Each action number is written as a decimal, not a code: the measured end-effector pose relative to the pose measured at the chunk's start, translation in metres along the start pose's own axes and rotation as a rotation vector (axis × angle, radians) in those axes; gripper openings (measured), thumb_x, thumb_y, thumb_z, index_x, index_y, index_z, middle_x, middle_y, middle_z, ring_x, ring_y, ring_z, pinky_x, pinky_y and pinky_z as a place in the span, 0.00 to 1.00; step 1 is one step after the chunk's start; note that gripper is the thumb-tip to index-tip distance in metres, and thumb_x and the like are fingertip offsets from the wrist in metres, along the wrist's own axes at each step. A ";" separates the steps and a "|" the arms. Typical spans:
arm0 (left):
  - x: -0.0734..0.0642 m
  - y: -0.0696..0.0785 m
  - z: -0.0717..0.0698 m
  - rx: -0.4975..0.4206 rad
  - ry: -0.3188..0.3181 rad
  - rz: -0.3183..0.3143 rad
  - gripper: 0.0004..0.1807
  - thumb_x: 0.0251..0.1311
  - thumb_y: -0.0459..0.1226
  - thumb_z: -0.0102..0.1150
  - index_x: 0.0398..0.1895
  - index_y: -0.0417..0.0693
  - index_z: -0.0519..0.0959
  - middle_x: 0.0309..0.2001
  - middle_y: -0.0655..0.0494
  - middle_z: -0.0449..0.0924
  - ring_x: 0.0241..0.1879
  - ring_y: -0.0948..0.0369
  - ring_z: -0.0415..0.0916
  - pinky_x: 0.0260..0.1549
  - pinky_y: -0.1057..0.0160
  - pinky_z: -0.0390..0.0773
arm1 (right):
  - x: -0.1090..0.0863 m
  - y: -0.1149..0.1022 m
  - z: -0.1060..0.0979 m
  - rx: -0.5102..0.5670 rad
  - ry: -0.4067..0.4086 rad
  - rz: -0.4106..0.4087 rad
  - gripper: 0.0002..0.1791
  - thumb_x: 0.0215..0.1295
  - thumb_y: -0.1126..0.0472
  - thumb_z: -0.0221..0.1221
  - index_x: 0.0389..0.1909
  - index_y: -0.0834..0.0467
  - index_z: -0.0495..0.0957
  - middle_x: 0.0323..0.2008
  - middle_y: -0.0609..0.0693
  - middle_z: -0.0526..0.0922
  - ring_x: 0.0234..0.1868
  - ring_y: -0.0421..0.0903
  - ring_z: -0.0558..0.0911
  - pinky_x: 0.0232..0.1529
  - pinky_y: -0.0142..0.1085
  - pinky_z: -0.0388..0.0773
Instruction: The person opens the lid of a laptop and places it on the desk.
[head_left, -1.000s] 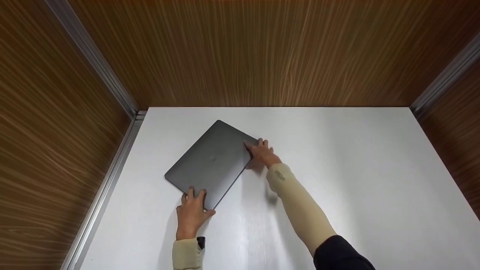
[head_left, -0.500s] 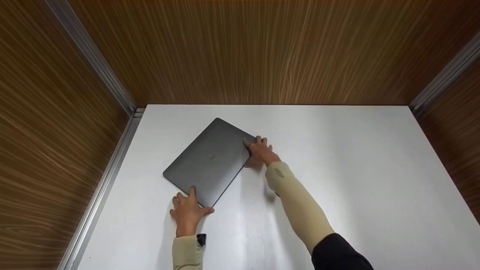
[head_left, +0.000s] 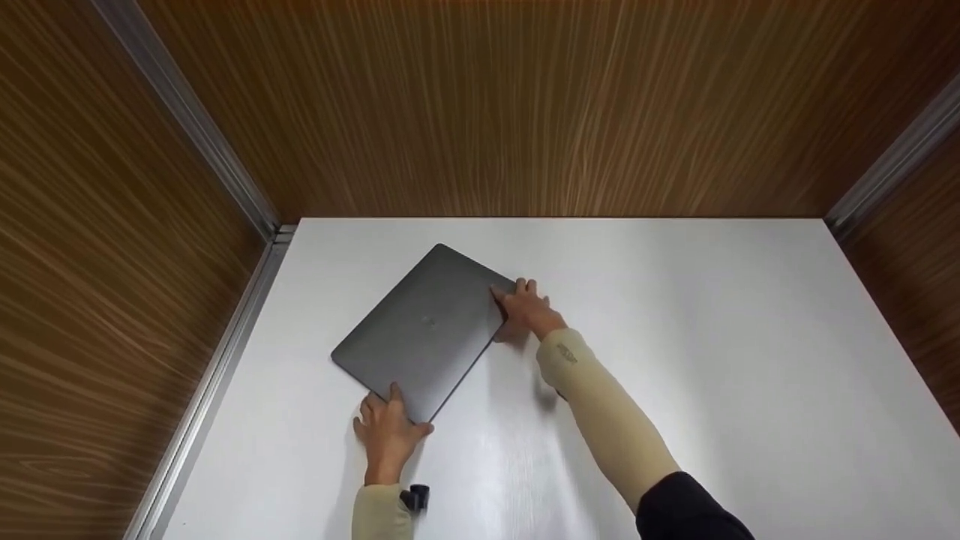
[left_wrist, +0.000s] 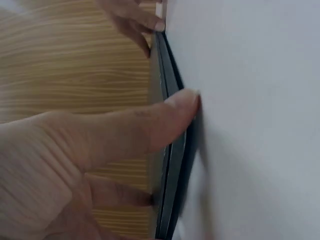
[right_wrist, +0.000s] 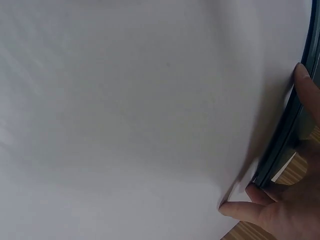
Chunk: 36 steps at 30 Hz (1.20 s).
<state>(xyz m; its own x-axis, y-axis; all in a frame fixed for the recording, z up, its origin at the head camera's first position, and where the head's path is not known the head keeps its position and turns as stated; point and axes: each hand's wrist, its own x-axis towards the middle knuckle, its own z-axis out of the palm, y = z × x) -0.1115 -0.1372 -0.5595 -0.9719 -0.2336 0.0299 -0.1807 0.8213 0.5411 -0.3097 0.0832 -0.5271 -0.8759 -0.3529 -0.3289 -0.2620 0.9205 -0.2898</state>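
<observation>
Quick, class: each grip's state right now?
Left grip: closed, holding the laptop by its nearest corner.
Right grip: closed, holding the laptop by its right-hand corner.

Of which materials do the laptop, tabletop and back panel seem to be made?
Closed laptop: probably metal, perhaps plastic; satin dark grey with faint sheen.
White tabletop: perhaps laminate; smooth, with blurred reflections.
Back panel: wood or printed laminate, low gloss; streaked brown grain fits both.

White tabletop (head_left: 750,337): wide free stretch right of the right forearm (head_left: 611,412); narrower lanes between laptop (head_left: 420,330) and wood back panel (head_left: 555,112), and toward the left panel (head_left: 112,262). Obstacles: left hand (head_left: 388,435) at the laptop's near corner; right hand (head_left: 529,309) at its right corner
</observation>
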 end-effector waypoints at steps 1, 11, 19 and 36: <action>-0.001 0.001 0.001 -0.005 0.015 0.002 0.48 0.38 0.35 0.85 0.63 0.21 0.71 0.56 0.16 0.67 0.60 0.28 0.64 0.55 0.27 0.63 | 0.001 0.001 0.000 -0.017 -0.007 0.002 0.59 0.54 0.47 0.76 0.82 0.47 0.50 0.68 0.69 0.57 0.66 0.62 0.59 0.60 0.59 0.69; 0.005 0.004 0.005 -0.006 0.102 0.025 0.44 0.35 0.33 0.84 0.59 0.22 0.75 0.51 0.20 0.71 0.55 0.32 0.69 0.51 0.33 0.69 | 0.004 0.006 -0.007 -0.030 0.046 -0.038 0.58 0.54 0.46 0.76 0.81 0.49 0.53 0.66 0.70 0.58 0.65 0.63 0.60 0.60 0.59 0.69; 0.012 0.004 0.005 -0.030 0.102 0.011 0.44 0.33 0.33 0.85 0.59 0.23 0.76 0.52 0.22 0.71 0.54 0.33 0.69 0.49 0.36 0.68 | 0.006 0.012 -0.008 -0.024 0.064 -0.059 0.57 0.54 0.46 0.76 0.81 0.51 0.55 0.64 0.72 0.58 0.65 0.64 0.58 0.64 0.61 0.63; 0.024 0.006 0.009 -0.053 0.094 0.050 0.42 0.34 0.33 0.84 0.58 0.25 0.77 0.55 0.19 0.70 0.60 0.31 0.65 0.52 0.35 0.61 | 0.007 0.023 -0.014 -0.005 0.084 -0.027 0.57 0.54 0.46 0.76 0.80 0.51 0.55 0.65 0.73 0.58 0.63 0.66 0.63 0.56 0.61 0.73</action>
<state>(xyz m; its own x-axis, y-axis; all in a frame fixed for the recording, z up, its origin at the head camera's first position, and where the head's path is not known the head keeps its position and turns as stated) -0.1374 -0.1327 -0.5633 -0.9604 -0.2435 0.1354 -0.1221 0.8048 0.5809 -0.3274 0.1043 -0.5234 -0.8992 -0.3627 -0.2446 -0.2881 0.9117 -0.2930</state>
